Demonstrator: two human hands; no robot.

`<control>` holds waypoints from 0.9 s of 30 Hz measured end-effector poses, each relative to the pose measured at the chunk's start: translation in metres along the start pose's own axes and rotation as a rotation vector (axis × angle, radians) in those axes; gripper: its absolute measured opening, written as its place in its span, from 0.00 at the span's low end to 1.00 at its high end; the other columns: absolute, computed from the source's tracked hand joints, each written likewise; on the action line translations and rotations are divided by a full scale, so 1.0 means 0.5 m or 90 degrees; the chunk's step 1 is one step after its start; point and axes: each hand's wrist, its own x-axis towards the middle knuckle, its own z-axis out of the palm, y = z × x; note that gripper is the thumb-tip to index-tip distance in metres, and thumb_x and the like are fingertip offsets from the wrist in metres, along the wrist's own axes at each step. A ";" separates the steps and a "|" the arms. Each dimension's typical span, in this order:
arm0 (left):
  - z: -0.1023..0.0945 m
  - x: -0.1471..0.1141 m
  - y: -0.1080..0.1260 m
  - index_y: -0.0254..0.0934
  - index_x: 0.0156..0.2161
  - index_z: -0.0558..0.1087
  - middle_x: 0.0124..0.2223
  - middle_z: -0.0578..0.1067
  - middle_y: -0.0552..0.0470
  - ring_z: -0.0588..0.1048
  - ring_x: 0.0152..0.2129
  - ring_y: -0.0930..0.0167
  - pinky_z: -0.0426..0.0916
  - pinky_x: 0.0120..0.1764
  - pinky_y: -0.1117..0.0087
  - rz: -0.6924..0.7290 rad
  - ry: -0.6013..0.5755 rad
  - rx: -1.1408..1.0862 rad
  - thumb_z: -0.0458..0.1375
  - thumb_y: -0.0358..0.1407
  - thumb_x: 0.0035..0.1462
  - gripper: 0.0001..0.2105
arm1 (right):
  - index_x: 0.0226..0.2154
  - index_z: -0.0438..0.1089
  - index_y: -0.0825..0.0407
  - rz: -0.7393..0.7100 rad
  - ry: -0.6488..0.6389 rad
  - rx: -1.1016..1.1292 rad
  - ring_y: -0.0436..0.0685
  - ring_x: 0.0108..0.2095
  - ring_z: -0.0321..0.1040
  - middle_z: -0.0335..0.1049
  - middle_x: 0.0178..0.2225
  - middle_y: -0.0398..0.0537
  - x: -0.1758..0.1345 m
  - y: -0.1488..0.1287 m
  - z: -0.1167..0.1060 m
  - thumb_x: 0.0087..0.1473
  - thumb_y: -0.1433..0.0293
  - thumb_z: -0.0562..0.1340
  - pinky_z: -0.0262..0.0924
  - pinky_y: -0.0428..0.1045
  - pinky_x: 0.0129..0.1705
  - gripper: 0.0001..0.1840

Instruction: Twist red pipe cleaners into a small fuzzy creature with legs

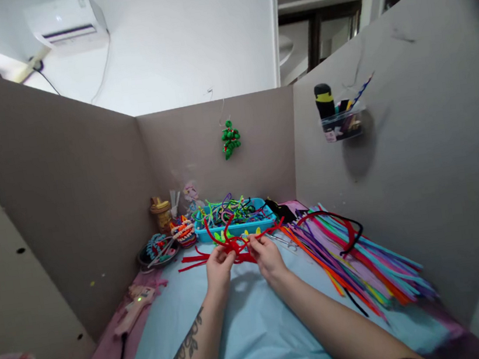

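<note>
Red pipe cleaners (231, 244), joined in a tangle with long ends sticking out on several sides, are held up over the light blue cloth (247, 302). My left hand (220, 267) pinches the middle of the bundle between thumb and fingers. At its right side my right hand (267, 256) pinches one red strand, the fingertips closed. The two hands are close together, a short gap apart. More red strands (195, 262) stretch out to the left, past my left hand. How the strands are joined at the centre is too small to make out.
Behind my hands stands a blue basket (254, 226) of mixed pipe cleaner pieces. A heap of long coloured pipe cleaners (350, 253) lies at the right. On the left are a dark bowl (156, 255) and a pink power strip (135, 311). Grey panels enclose the table.
</note>
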 end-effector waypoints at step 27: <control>-0.001 -0.004 -0.016 0.32 0.37 0.70 0.31 0.76 0.47 0.75 0.27 0.69 0.68 0.33 0.70 0.007 -0.020 0.023 0.64 0.41 0.41 0.18 | 0.15 0.69 0.53 -0.068 -0.057 -0.214 0.58 0.37 0.62 0.67 0.29 0.48 0.017 0.058 -0.022 0.36 0.57 0.66 0.57 0.51 0.40 0.16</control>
